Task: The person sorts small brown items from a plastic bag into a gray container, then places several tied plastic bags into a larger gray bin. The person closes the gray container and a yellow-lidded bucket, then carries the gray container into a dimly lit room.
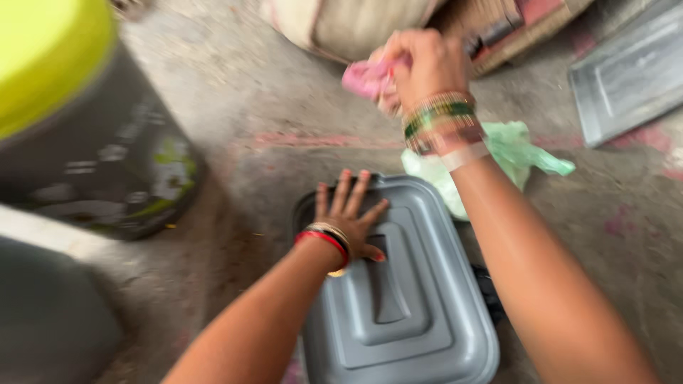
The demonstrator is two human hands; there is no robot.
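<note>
**Lid On, Cloth Lifted Clear**

Nearest to me, the grey bin lid (405, 313) sat squarely on its container on the concrete floor (235, 107), already shut as far as I could judge. The left hand (352, 224) lay flat and open on the lid's far left corner, fingers spread. Beyond it, just right of the bin, a pale green plastic bag (523, 153) lay crumpled on the floor, untouched. Farther off, the right hand (427, 67) was closed around a pink cloth (366, 78), held up off the floor. Where the cloth belonged, I couldn't tell.
</note>
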